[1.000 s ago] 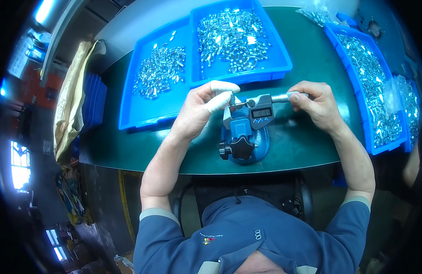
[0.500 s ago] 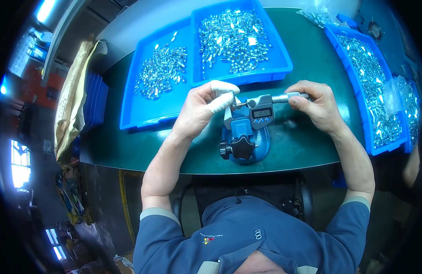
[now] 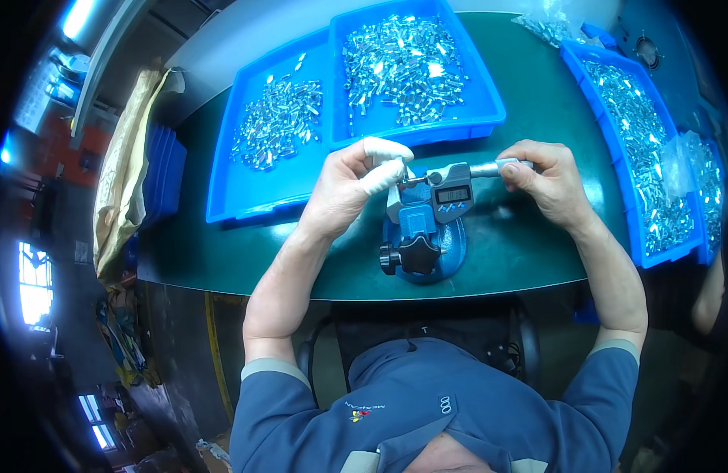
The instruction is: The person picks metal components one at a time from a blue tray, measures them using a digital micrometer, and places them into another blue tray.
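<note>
A digital micrometer (image 3: pixel 452 195) is clamped in a blue stand (image 3: pixel 436 256) with a black knob, near the table's front edge. My right hand (image 3: pixel 547 175) pinches the silver thimble at the micrometer's right end between thumb and fingers. White finger cots cover the thumb and forefinger of my left hand (image 3: pixel 352 177). Those fingers are closed at the measuring gap, on a small metal part (image 3: pixel 406 173) that is mostly hidden by them. Beyond my hands, a blue tray (image 3: pixel 474 126) holds a heap of shiny metal pins, and a second blue tray (image 3: pixel 257 206) to its left holds a smaller heap.
Another blue tray (image 3: pixel 634 206) full of small metal parts stands at the right, with clear plastic bags (image 3: pixel 679 162) beside it. Brown paper sacking (image 3: pixel 127 169) and stacked blue bins (image 3: pixel 168 173) are at the left. At the far right edge, another person's arm (image 3: pixel 709 296) shows.
My right thumb and fingers have shifted slightly on the thimble. The display reading has changed. My left hand stays at the measuring gap.
</note>
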{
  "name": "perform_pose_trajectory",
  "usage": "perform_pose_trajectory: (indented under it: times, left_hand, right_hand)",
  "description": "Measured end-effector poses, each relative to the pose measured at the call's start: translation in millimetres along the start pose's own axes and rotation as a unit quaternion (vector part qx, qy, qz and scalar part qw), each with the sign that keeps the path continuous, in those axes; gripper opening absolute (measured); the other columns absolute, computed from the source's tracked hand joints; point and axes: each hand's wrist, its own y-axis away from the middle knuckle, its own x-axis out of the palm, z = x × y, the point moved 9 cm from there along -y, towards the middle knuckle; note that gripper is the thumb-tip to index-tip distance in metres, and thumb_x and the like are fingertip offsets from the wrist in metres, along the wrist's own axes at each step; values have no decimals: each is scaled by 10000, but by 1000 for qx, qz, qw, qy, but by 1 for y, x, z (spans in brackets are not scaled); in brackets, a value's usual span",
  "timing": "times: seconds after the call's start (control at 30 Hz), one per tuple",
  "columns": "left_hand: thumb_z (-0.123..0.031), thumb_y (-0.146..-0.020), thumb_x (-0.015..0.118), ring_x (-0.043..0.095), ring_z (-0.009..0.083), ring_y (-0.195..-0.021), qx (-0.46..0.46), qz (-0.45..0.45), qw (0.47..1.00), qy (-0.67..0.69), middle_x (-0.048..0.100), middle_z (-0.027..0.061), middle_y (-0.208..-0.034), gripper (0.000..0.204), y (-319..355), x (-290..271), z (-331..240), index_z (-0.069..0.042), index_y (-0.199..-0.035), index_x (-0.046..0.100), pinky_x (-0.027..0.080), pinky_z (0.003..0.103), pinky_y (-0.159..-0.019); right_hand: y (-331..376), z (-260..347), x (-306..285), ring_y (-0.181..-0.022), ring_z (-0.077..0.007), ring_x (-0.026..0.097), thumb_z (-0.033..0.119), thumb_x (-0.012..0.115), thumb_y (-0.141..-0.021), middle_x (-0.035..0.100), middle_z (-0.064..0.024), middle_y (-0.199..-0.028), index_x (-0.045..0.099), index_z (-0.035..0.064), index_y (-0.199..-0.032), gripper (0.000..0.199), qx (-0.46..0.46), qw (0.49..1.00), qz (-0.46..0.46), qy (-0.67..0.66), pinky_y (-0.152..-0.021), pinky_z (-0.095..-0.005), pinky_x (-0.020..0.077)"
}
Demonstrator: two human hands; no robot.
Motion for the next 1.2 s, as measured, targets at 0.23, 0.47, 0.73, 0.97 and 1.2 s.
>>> perform_pose_trajectory:
  times: [0.23, 0.47, 0.73, 0.97, 1.2]
  left_hand:
    - [-219, -953, 641, 659, 111, -815, 20, 13, 1000, 0, 696, 44, -888, 229, 0, 0, 2, -56, -1108, 687, 530, 255, -734]
    - [-243, -963, 625, 655, 116, -845, 29, 13, 999, -2, 695, 44, -920, 252, 0, 0, 1, -59, -1123, 687, 528, 271, -788]
    - [-182, -936, 661, 656, 121, -854, 2, 24, 1000, 4, 699, 58, -916, 226, 2, 3, -3, -46, -1115, 680, 523, 271, -799]
    - [-159, -935, 658, 660, 142, -853, 67, -43, 997, -12, 707, 85, -914, 218, -7, -18, -13, -24, -1107, 671, 520, 284, -812]
    - [-99, -886, 707, 643, 170, -1001, 247, -346, 828, -365, 685, 97, -1086, 271, -8, -126, -79, -10, -1138, 663, 504, 311, -898]
  right_hand:
    - [1, -1, 1, -656, -101, 582, 272, 688, -915, 632, -48, -725, 691, -40, -911, 313, -2, 1000, -2, 1, -593, -238, 448]
    - [2, 0, 1, -653, -101, 583, 273, 692, -912, 635, -52, -726, 693, -40, -912, 313, 2, 1000, 2, -4, -594, -242, 452]
    - [1, 0, 1, -710, -107, 594, 246, 716, -888, 658, -55, -797, 700, -37, -940, 288, 13, 1000, 4, -10, -628, -248, 458]
    - [2, 3, -2, -779, -83, 577, 223, 733, -870, 674, -31, -845, 712, -11, -981, 260, 4, 1000, 0, 25, -693, -242, 452]
    - [3, 4, -2, -747, -67, 565, 207, 732, -870, 668, -11, -823, 714, 1, -990, 239, 16, 1000, 0, 25, -676, -226, 442]
